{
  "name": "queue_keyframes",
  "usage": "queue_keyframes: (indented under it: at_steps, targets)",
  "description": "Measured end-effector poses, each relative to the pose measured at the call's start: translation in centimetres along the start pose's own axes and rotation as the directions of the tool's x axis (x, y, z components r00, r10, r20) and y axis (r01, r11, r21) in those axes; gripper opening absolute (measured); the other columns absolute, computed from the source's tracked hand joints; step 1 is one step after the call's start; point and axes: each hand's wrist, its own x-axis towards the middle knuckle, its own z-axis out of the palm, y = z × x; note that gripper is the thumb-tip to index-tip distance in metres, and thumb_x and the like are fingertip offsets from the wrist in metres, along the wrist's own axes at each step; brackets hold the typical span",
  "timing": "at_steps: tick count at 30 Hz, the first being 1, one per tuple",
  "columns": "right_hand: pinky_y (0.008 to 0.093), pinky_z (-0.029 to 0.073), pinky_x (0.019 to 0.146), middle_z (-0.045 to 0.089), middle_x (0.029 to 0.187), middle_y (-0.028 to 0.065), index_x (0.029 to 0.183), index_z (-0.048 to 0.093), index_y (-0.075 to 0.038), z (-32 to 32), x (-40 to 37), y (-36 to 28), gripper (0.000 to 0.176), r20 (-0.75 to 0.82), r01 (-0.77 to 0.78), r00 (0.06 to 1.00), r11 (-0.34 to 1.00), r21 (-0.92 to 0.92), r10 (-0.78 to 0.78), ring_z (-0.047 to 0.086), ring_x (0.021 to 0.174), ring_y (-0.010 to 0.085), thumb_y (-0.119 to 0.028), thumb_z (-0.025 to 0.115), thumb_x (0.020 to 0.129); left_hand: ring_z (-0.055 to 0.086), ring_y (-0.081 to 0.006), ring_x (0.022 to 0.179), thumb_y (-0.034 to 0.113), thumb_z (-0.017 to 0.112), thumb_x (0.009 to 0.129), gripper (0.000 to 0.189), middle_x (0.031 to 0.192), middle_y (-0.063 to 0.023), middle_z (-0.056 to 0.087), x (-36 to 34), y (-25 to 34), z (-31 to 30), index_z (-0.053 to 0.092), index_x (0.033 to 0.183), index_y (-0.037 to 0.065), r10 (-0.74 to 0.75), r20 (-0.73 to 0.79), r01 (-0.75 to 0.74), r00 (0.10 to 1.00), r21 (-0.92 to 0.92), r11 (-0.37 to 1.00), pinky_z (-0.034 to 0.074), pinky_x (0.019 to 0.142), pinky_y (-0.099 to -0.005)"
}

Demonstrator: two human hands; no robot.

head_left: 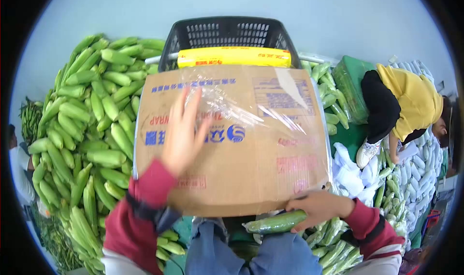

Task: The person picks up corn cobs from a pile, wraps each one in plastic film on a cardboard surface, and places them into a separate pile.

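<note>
A large cardboard box [251,178] with blue and red print stands in front of me, clear plastic film [227,98] lying over its upper part. Over the left half of the box is my left hand [184,132], its fingers spread beside the film. My right hand [319,208], at the box's lower right edge, is closed round one end of a green vegetable [275,222] that looks wrapped in film. A yellow roll [234,57] lies across the far side of the box, before a black crate [227,21].
Corn in green husks [72,115] is heaped at the left. Wrapped vegetables [338,248], white plastic bags [350,171] and a green block [355,89] lie at the right. A person in yellow [415,101] bends down there; another person [21,166] is at the far left.
</note>
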Motion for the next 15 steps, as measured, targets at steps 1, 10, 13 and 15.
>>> queue_keyframes:
  at_steps: [1,10,13,15]
  targets:
    - [0.0462,0.050,0.081,0.065,0.100,0.0217,0.119,0.056,-0.007,1.2,-0.6,1.2,0.065,-0.033,-0.004,0.999,0.990,0.138,0.008,0.065,0.086,0.0388,-0.059,0.064,0.081,0.041,-0.0427,0.130,0.014,0.070,0.083,0.061,0.144,-0.0268,0.037,-2.5,2.0,-1.2,0.047,0.138,0.004,0.043,0.077,-0.040,0.996,-0.038,0.998,0.037,0.107,-0.0474]
    - [0.0372,0.054,0.053,0.063,0.094,0.0204,0.128,0.051,-0.004,-2.7,6.9,-8.3,0.075,-0.145,-0.066,0.678,-0.255,0.965,-0.720,0.064,0.064,0.0278,-0.066,0.023,0.096,0.056,-0.0332,0.103,0.023,0.056,0.094,0.052,0.143,-0.0246,0.037,2.3,13.6,-3.6,0.038,0.143,0.017,-0.083,-0.160,-0.159,0.984,-0.987,0.020,0.056,0.070,-0.0387]
    - [0.0334,0.052,0.052,0.064,0.094,0.0191,0.132,0.047,-0.006,-3.1,7.8,-9.4,0.075,-0.114,0.005,0.779,-0.176,0.984,-0.616,0.063,0.060,0.0233,-0.067,0.022,0.096,0.060,-0.0227,0.078,0.021,0.046,0.099,0.035,0.122,-0.0203,0.049,3.6,12.9,-5.8,0.042,0.131,0.007,-0.121,-0.047,-0.048,0.992,-0.999,-0.007,0.055,0.060,-0.0330]
    - [0.0302,0.052,0.051,0.064,0.100,0.0159,0.136,0.044,-0.008,-3.5,6.4,-8.5,0.073,0.005,-0.033,0.949,-0.085,0.996,-0.314,0.063,0.062,0.0200,-0.066,0.024,0.097,0.057,-0.0172,0.070,0.022,0.044,0.100,0.025,0.100,-0.0121,0.055,2.9,11.5,-6.1,0.047,0.116,0.003,-0.290,0.011,0.119,0.957,-0.925,0.360,0.050,0.059,-0.0297]
